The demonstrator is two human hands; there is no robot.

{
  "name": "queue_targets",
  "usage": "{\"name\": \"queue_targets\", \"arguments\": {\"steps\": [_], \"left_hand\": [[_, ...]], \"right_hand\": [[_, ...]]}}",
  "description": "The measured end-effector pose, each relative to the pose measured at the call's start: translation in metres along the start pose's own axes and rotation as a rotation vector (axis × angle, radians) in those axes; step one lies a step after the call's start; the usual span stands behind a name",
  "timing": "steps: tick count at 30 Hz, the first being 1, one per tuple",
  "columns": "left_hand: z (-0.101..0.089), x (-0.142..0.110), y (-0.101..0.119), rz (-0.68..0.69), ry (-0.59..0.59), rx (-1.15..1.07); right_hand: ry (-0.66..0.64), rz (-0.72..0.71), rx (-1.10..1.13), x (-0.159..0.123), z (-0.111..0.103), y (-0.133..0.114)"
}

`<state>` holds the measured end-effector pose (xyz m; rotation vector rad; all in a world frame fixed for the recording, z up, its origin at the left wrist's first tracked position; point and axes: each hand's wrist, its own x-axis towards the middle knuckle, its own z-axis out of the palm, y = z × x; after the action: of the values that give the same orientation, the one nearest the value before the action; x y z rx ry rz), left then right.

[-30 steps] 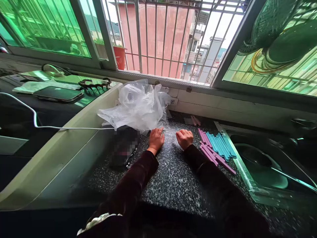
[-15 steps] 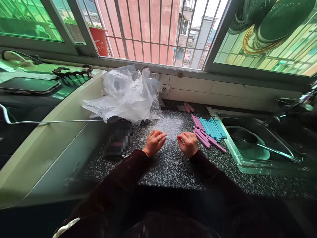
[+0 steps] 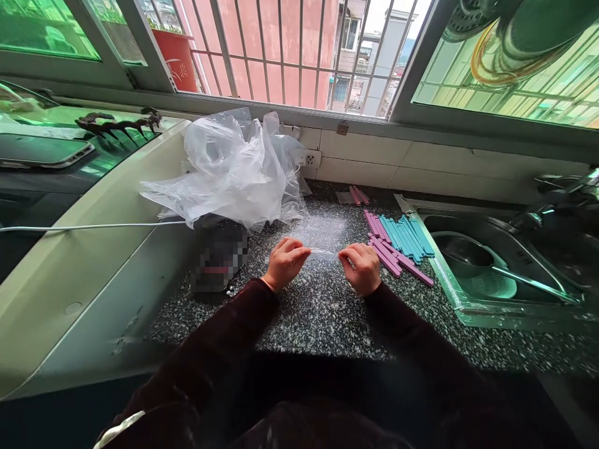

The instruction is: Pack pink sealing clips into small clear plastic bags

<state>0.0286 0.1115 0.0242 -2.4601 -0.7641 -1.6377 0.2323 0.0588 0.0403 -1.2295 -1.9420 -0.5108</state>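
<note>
Between my two hands a small clear plastic bag (image 3: 324, 254) is stretched flat above the speckled dark counter. My left hand (image 3: 286, 262) pinches its left end between thumb and fingers. At the other end, my right hand (image 3: 361, 265) is closed on the bag in a similar pinch. Flat purple sticks (image 3: 384, 257) lie just beyond my right hand, touching a row of teal sticks (image 3: 406, 238); they look like nail files. Behind my left hand rises a crumpled heap of clear plastic bags (image 3: 238, 171).
A sink (image 3: 461, 312) with a pot (image 3: 463, 249) in it is on the right. To the left, a dark blurred-out item (image 3: 218, 259) sits against a pale raised side (image 3: 107, 249), crossed by a white cable (image 3: 93, 226). More purple sticks (image 3: 359, 195) lie by the wall socket (image 3: 310, 159).
My hands have drawn back towards me from near the plastic heap. The clear bag now shows taut between them. The view has tilted down and shifted to the right.
</note>
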Motion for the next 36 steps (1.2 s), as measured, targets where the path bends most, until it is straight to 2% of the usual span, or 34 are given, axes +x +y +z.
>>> {"name": "queue_targets", "arguments": {"steps": [8, 14, 16, 18, 22, 24, 26, 29, 31, 34, 36], "left_hand": [[0.000, 0.001, 0.001, -0.047, -0.028, -0.015], [-0.001, 0.001, 0.003, -0.146, -0.054, -0.081], [-0.002, 0.001, 0.003, -0.279, -0.067, -0.157], [-0.002, 0.002, 0.001, -0.509, -0.113, -0.276], [-0.002, 0.002, -0.003, -0.984, -0.324, -0.653], [-0.002, 0.003, -0.003, -1.123, -0.404, -0.849], [-0.001, 0.003, -0.002, -1.204, -0.412, -0.975], [0.000, 0.005, 0.000, -1.283, -0.344, -1.047], [-0.001, 0.005, -0.001, -1.300, -0.319, -1.065], [-0.001, 0.005, -0.004, -1.245, -0.313, -1.037], [-0.002, 0.005, -0.006, -1.193, -0.295, -0.984]], "right_hand": [[0.002, 0.009, 0.007, 0.000, -0.001, 0.001], [0.040, -0.016, 0.022, 0.002, -0.003, 0.000], [0.066, -0.039, 0.005, 0.002, -0.005, 0.000], [0.089, -0.067, -0.023, 0.002, -0.007, 0.001], [0.053, -0.112, -0.018, -0.003, -0.008, 0.005], [-0.014, -0.143, 0.042, -0.007, -0.007, 0.006], [-0.081, -0.194, 0.087, -0.010, -0.006, 0.006], [-0.144, -0.269, 0.105, -0.012, -0.005, 0.003], [-0.140, -0.325, 0.105, -0.011, -0.006, 0.001], [-0.100, -0.423, 0.085, -0.010, -0.005, -0.003], [-0.100, -0.428, 0.088, -0.010, -0.003, -0.004]]}}
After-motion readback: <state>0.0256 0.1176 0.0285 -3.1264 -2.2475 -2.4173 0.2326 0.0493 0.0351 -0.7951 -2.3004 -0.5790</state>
